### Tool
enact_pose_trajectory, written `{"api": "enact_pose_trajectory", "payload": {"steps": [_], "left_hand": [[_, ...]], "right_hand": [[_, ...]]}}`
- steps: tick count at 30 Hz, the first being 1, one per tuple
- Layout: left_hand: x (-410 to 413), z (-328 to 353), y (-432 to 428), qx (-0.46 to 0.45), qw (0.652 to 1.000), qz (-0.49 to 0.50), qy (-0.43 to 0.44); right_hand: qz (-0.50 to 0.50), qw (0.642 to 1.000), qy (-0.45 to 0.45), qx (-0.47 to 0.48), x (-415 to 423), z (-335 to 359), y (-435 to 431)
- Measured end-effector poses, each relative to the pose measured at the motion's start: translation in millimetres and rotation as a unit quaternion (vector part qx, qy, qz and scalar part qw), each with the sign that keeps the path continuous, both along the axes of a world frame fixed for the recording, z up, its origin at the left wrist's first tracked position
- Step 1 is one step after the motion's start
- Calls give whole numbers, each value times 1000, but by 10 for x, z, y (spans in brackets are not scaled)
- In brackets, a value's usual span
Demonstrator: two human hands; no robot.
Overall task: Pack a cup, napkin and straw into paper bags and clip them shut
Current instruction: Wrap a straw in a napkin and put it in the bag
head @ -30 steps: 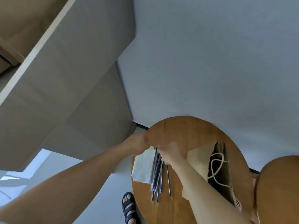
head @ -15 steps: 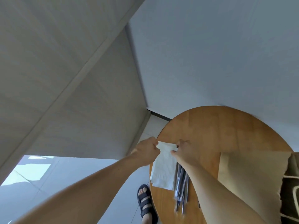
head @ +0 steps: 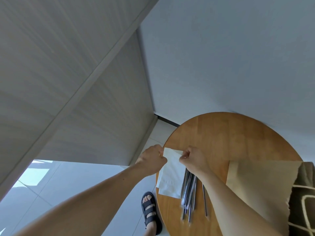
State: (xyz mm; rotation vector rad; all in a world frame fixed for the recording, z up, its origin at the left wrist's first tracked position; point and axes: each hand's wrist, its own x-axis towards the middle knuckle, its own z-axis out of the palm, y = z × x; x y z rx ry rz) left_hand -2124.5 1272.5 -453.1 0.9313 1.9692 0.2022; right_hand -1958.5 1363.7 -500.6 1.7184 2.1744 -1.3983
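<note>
**Insp. A:** Grip status, L hand?

**Insp. B:** L hand [head: 151, 160]: fingers curled, pinching far-left corner of white napkin [head: 172, 174].

**Insp. A:** R hand?

**Insp. B:** R hand [head: 194, 160]: thumb & fingertips clamped on same napkin's far edge, a little to the right. Hands near each other, not touching; napkin edge spans btwn them.

**Insp. A:** Napkin location?

**Insp. B:** Lies at left rim of round wooden table [head: 230, 137]. Second layer shows offset at near edge; sheet count, cannot tell.

**Insp. A:** Adjacent items?

**Insp. B:** Bundle of dark straws [head: 189, 193] just right of napkin, far ends hidden under R wrist. Lone straw [head: 204, 200] lies slightly apart, further right. Brown paper bag [head: 255, 184] on table's right side, partly behind R forearm, its dark inside showing at frame's right edge.

**Insp. A:** Below table?

**Insp. B:** Foot [head: 150, 210] in black sandal on pale tiled floor [head: 68, 184], beside table rim.
</note>
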Motion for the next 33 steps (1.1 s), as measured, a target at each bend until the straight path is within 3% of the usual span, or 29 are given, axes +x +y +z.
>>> {"api": "enact_pose_trajectory", "payload": {"steps": [3,7,10,13,15,17,19,21,25,33], "left_hand": [[41,79,-4,25,996,54,-61],[141,160,11,16,978,107,-179],[235,174,20,18,965,123,-229],[335,192,19,22,969,128,-212],[376,210,26,28,967,150,-204],[395,241,36,32,968,162,-187],[408,252,50,28,969,168,-177],[438,253,61,20,971,167,-170],[499,244,65,21,976,155,-152],[643,470,209,57,980,129,-137]], "right_hand": [[-108,980,132,-105,85,181,-62],[-175,941,239,-163,192,385,-105],[-205,918,288,-178,238,491,-104],[-280,903,299,-133,323,474,-103],[-315,922,221,-41,437,355,-169],[-282,957,50,35,595,142,-286],[-187,977,-97,15,736,-44,-484],[-125,975,-183,-14,835,-169,-674],[-111,967,-228,-5,901,-234,-802],[-162,967,-192,35,863,263,-611]]}}
